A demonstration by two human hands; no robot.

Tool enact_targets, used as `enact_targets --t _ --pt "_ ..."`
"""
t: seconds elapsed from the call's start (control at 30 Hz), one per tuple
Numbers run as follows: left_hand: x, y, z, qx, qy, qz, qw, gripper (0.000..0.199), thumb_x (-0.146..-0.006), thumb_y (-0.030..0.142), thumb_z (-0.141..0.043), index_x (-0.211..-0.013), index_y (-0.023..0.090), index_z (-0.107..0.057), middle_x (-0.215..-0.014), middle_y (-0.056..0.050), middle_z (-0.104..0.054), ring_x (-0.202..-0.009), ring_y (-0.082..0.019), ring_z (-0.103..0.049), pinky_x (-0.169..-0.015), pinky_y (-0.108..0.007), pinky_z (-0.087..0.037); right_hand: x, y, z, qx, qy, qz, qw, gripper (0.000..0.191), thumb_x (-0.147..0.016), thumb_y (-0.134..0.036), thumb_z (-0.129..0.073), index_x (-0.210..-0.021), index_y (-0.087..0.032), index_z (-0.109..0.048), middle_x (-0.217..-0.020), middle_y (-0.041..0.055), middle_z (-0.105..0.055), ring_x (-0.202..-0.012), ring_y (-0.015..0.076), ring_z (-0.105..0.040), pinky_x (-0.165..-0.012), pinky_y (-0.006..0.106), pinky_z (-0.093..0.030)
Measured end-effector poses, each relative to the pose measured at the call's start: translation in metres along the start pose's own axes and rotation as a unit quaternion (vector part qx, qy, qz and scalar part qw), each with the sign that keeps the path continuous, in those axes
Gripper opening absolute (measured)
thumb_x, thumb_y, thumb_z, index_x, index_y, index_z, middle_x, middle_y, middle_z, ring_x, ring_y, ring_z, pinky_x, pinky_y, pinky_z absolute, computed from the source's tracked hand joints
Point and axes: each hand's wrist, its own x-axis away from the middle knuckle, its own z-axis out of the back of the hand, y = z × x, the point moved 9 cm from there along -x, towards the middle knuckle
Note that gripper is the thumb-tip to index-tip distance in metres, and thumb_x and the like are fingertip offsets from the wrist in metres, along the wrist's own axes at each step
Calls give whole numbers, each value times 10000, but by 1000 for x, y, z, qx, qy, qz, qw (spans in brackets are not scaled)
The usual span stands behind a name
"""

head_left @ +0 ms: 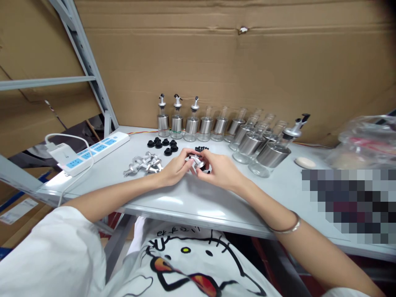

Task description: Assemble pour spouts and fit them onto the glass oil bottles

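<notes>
Between my two hands, just above the grey table [185, 198], is a silver pour spout [198, 161] with black parts. The fingers of my left hand [177, 167] pinch it from the left. My right hand [221, 169] grips it from the right, thumb and fingers closed around its base. To the left of my hands lies a pile of silver spouts [144, 163]. Several black stoppers [162, 143] sit behind that pile. Small black pieces [202, 148] lie just behind my hands, partly hidden by them.
Along the cardboard wall stand several glass bottles with steel sleeves [206, 125]; some carry spouts, like the bottle at right [274, 154]. A power strip [95, 152] with a charger lies left. A white oval object [305, 162] and plastic bags [368, 142] are at right.
</notes>
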Motion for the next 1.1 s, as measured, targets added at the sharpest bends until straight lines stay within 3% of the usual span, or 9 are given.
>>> enact_targets --t 0.13,0.3,0.43,0.7,0.93,1.1 --pt "-4 6 14 -165 11 -16 986 343 -959 449 -341 -1152 182 -437 -722 8 -609 -660 -155 -637 -653 -264 -463 1 -3 5 -36 8 4 999 159 -737 -293 -506 -851 -183 -490 -686 1 -586 -570 143 -531 -567 238 -348" --pt "-6 16 21 -331 37 -65 941 429 -979 486 -230 -1060 145 -477 -701 -25 -627 -617 -172 -629 -586 -259 -434 3 -8 10 -31 23 29 999 201 -734 -273 -512 -911 -181 -491 -771 22 -628 -611 149 -558 -582 242 -360" --pt "-5 14 15 -371 24 -79 925 419 -998 423 -167 -1042 149 -481 -607 5 -600 -570 -157 -607 -567 -240 -419 3 -7 3 -12 10 28 999 303 -785 -359 -575 -1014 -175 -498 -841 49 -661 -660 175 -600 -584 245 -372" --pt "-3 21 8 -410 5 -103 906 478 -1001 429 -144 -923 157 -529 -576 -2 -587 -577 -161 -587 -573 -239 -401 3 -9 4 29 18 34 999 321 -820 -414 -576 -1021 -164 -561 -713 30 -668 -599 177 -605 -570 238 -355" --pt "0 18 0 -440 -9 -126 889 541 -986 482 -125 -892 157 -547 -649 -31 -627 -572 -171 -574 -577 -261 -394 4 -11 -2 27 -6 -4 1000 205 -770 -220 -515 -953 -158 -584 -713 27 -655 -550 150 -554 -537 228 -314" --pt "-2 24 -10 -447 -21 -163 879 512 -996 431 -130 -876 150 -540 -625 -24 -601 -541 -161 -545 -591 -270 -400 2 -3 -5 -47 -22 2 999 138 -768 -159 -511 -892 -171 -569 -638 -9 -602 -528 127 -529 -546 207 -335"
